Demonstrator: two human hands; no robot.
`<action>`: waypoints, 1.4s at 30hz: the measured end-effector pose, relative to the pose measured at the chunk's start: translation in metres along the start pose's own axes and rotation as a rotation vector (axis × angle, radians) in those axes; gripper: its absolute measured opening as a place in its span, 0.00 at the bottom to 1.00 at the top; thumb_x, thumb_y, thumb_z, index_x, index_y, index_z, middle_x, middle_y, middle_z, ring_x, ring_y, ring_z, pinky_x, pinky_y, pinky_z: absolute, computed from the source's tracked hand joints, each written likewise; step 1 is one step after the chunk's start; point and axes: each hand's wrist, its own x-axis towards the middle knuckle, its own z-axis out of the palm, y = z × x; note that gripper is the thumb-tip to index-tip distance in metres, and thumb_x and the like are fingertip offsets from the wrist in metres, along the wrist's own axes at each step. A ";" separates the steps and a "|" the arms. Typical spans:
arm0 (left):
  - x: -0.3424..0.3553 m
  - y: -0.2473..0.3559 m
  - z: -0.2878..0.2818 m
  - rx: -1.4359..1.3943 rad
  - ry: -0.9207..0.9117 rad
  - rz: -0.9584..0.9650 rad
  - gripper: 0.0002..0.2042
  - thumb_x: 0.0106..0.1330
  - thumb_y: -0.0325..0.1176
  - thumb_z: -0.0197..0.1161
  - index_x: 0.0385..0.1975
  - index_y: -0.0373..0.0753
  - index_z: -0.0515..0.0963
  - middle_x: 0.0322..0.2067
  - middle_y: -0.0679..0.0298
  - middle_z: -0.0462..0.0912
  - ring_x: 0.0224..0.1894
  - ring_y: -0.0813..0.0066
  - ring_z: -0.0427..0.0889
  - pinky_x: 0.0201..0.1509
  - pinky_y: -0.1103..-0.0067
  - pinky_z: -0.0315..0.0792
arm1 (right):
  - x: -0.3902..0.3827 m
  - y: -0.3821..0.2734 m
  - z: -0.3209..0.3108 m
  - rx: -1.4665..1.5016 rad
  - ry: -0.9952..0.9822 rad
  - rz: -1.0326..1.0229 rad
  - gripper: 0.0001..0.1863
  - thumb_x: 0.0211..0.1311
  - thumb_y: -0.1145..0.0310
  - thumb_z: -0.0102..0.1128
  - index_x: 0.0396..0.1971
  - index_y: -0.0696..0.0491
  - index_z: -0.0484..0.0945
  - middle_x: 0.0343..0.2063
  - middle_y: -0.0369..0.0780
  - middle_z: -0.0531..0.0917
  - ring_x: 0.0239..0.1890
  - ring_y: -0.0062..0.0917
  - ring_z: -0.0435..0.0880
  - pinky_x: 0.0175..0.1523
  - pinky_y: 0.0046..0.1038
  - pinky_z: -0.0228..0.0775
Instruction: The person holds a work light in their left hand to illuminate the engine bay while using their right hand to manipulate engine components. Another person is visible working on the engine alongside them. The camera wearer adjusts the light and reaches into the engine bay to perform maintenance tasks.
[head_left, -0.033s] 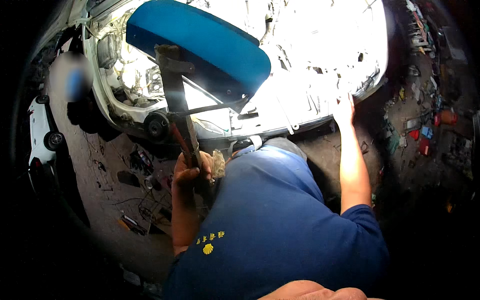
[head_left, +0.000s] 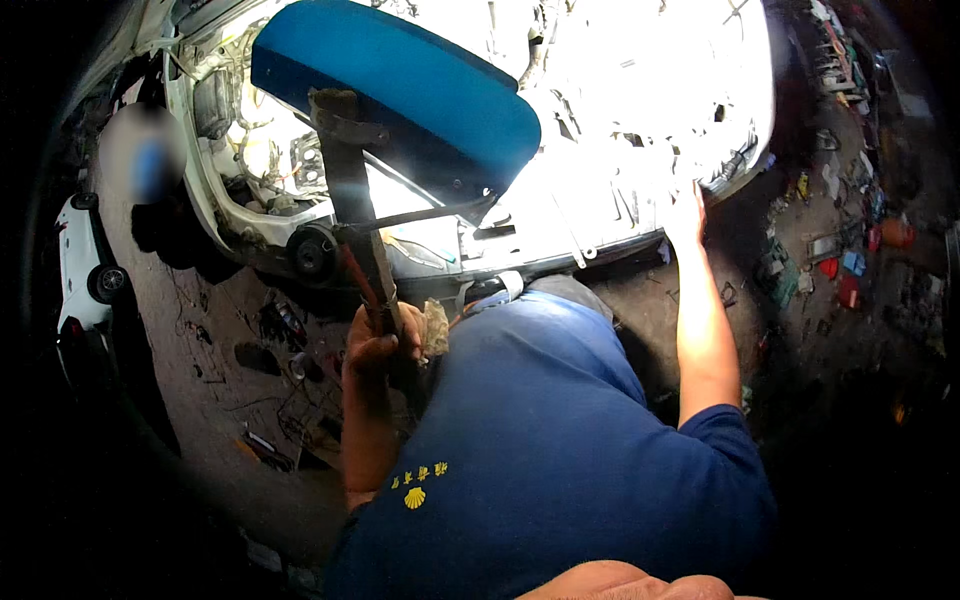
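Left hand (head_left: 375, 350) wrapped tight round post (head_left: 352, 215) under blue seat (head_left: 400, 95), near left of white car body (head_left: 600, 200). Right hand (head_left: 688, 215) far right, pressed on car body edge; grip lost in glare, cannot tell. Red and blue boxes (head_left: 848, 275) scattered on floor (head_left: 230, 440), far right.

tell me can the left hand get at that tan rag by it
Likely not yet: the tan rag sits right beside the left hand, but that hand is closed around the tool handle.
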 end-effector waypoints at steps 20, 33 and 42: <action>-0.030 0.000 -0.012 0.031 0.134 0.067 0.21 0.62 0.48 0.71 0.30 0.31 0.81 0.22 0.57 0.81 0.25 0.71 0.79 0.27 0.78 0.70 | 0.029 -0.101 -0.037 0.782 -0.389 0.250 0.10 0.80 0.62 0.55 0.44 0.53 0.78 0.26 0.31 0.79 0.23 0.13 0.75 0.27 0.21 0.69; -0.038 -0.007 -0.020 -0.051 0.206 0.080 0.20 0.61 0.47 0.72 0.29 0.32 0.81 0.22 0.59 0.81 0.24 0.71 0.78 0.28 0.77 0.70 | 0.055 -0.100 0.004 0.758 -0.462 0.204 0.13 0.77 0.60 0.59 0.44 0.56 0.78 0.30 0.38 0.84 0.31 0.26 0.84 0.39 0.28 0.80; -0.034 -0.012 -0.030 -0.080 0.197 0.106 0.19 0.60 0.46 0.72 0.29 0.32 0.81 0.23 0.58 0.81 0.24 0.71 0.79 0.27 0.78 0.70 | 0.089 -0.075 0.064 -0.267 -0.368 -0.362 0.24 0.67 0.50 0.64 0.51 0.55 0.84 0.46 0.47 0.90 0.46 0.41 0.91 0.51 0.38 0.82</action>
